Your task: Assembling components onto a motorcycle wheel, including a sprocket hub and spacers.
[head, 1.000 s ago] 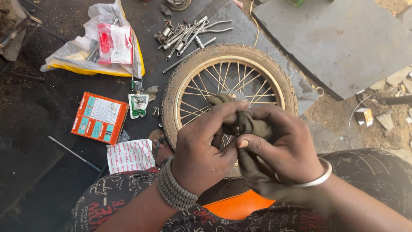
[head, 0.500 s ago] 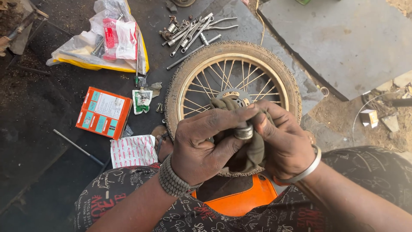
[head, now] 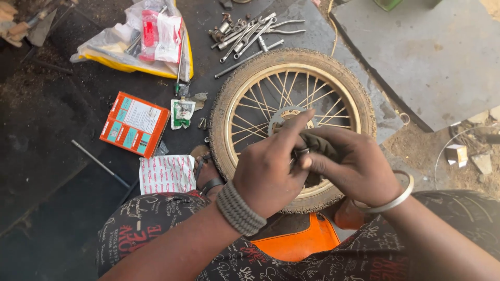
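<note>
Tan-rimmed wheel point(head: 291, 119), orange-and-teal box point(head: 134, 124), olive cloth point(head: 316, 145), black lettered trousers point(head: 156, 234), orange stool point(head: 297, 242).

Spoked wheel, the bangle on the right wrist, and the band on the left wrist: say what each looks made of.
Spoked wheel: dusty black rubber tyre with tread, on a tarnished, yellowish metal rim with thin wire spokes. Bangle: smooth, shiny silver-coloured metal, probably steel. Band: grey ribbed cord or beads, matte; too small to tell which.
</note>
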